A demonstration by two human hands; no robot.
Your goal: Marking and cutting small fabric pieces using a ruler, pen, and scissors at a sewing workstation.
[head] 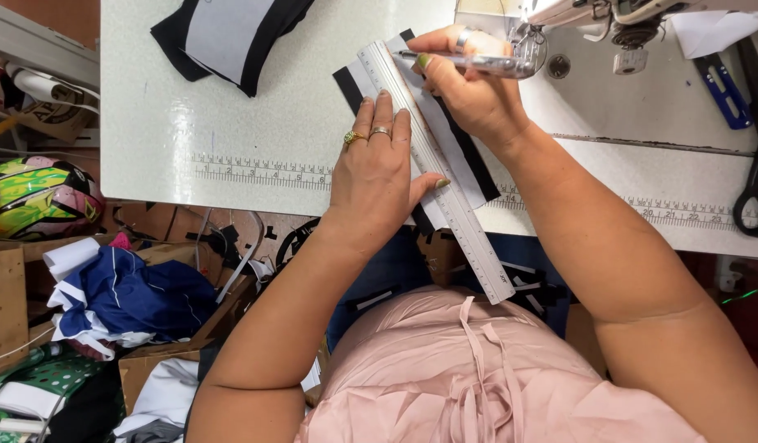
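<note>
A strip of black and grey fabric (pixel 469 160) lies at a slant on the white worktop (pixel 231 131), near its front edge, with its lower end running out from under the ruler. A long clear ruler (pixel 445 197) lies along the strip, its near end jutting past the worktop edge over the lap. The left hand (pixel 375 176) presses flat on the ruler and fabric, fingers spread and laid down, thumb reaching across the ruler; its grip pinches nothing. The right hand (pixel 469 86) is at the far end of the ruler, its grip closed round a silver pen (pixel 461 61) whose tip points left at the ruler's edge. The hand hides most of the strip's far end, so any mark there cannot be made out.

Just right of the right hand stands a sewing machine (pixel 609 16), cut off by the top edge; only its lower part shows. Farther right lie a blue tool (pixel 723 90) and black scissors (pixel 756 180), the scissors cut off at the right edge. A second black and grey fabric piece (pixel 231 37) lies far left on the worktop, partly out of view. A printed measuring scale (pixel 260 172) runs along the front of the worktop, broken by the hands. Left of the worktop, below, sit a colourful helmet (pixel 38 197) and a heap of blue and white cloth (pixel 125 299)
</note>
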